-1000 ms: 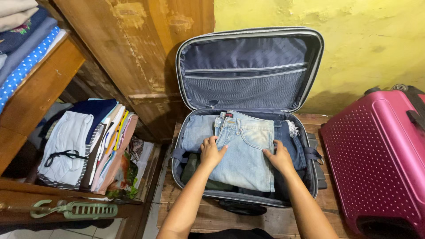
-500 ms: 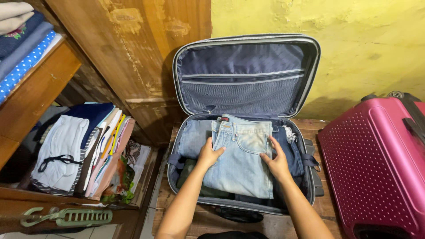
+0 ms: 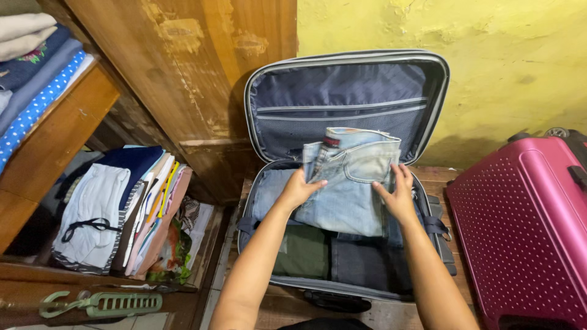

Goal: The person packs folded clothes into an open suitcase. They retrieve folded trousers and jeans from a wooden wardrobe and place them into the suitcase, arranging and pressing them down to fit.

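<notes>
Hands held folded jeans (image 3: 348,183) up over the open suitcase (image 3: 342,110): left hand (image 3: 299,189) pinched one edge, right hand (image 3: 397,195) gripped the other, so the jeans stayed neatly folded.

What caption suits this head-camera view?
Both hands, left hand and right hand, lift folded light-blue jeans over an open grey suitcase.

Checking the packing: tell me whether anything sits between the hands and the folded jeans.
Nothing visible does. The left hand and right hand both grip the light blue jeans directly, lifting them above the open suitcase, which holds other folded clothes.
</notes>
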